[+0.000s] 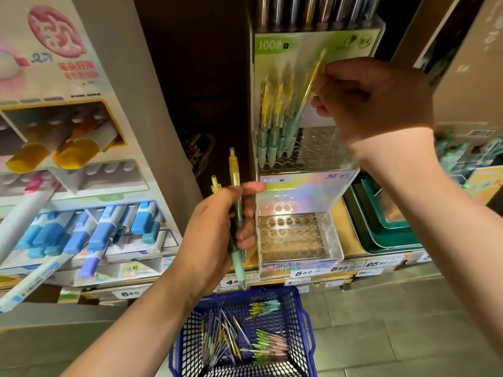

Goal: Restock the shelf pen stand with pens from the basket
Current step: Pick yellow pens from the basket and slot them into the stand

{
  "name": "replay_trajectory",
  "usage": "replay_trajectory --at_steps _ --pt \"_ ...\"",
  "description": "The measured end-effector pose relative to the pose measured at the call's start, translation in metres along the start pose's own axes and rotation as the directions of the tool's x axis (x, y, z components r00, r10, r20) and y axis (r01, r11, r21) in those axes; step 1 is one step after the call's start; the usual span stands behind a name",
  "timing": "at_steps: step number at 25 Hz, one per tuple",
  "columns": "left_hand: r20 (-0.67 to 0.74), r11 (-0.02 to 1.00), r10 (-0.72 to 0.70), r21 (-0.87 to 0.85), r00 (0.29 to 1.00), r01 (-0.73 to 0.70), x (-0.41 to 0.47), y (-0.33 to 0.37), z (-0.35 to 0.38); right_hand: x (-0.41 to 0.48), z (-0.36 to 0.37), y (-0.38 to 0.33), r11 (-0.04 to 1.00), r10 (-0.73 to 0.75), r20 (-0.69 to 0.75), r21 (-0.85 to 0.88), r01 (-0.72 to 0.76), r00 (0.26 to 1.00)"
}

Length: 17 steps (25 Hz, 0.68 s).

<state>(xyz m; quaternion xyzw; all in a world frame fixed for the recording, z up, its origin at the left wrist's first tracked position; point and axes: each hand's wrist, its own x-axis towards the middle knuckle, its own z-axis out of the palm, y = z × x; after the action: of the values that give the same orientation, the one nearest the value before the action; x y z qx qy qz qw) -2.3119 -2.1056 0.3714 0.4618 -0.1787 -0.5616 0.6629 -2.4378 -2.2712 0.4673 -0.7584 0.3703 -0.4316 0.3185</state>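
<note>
With left hand (pixel 217 235) gripping spare pens (pixel 234 170), steer yellow pen (pixel 313 80) pinched in right hand (pixel 375 99) tip-down into free hole of pen stand (pixel 321 148).

Motion blurs the pen (pixel 309 88) held in the right hand (pixel 378 102). The left hand (pixel 215 235) hides the middles of its pens (pixel 234 170). The basket (pixel 298 303) is cut off at the bottom edge.

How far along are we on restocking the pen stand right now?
Early on. A few yellow-and-teal pens stand in the left holes of the upper tier. The right hand holds another pen at that tier; the left hand grips two spare pens. Left: most upper-tier holes, the whole lower tier, and many loose pens in the blue basket.
</note>
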Motion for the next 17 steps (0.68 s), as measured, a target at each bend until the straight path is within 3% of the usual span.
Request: replay_trajectory --at_steps 4,10,15,17 --pt "-0.030 1.000 0.017 0.013 0.999 -0.017 -0.002 0.000 -0.004 -0.006 0.011 0.004 0.970 -0.030 0.120 -0.235 0.057 0.992" --pt "-0.053 0.973 0.093 0.219 0.994 -0.079 -0.009 -0.003 -0.010 -0.015 0.017 0.008 0.938 -0.035 0.111 -0.340 0.071 0.993" --pt "0.034 0.961 0.133 0.238 0.991 -0.137 -0.017 -0.001 -0.005 -0.032 0.014 -0.001 0.917 0.212 0.175 -0.375 -0.134 0.962" --pt "0.066 0.960 0.138 0.238 0.988 -0.150 -0.016 0.001 0.000 -0.047 0.016 -0.007 0.935 0.295 0.347 -0.297 -0.194 0.890"
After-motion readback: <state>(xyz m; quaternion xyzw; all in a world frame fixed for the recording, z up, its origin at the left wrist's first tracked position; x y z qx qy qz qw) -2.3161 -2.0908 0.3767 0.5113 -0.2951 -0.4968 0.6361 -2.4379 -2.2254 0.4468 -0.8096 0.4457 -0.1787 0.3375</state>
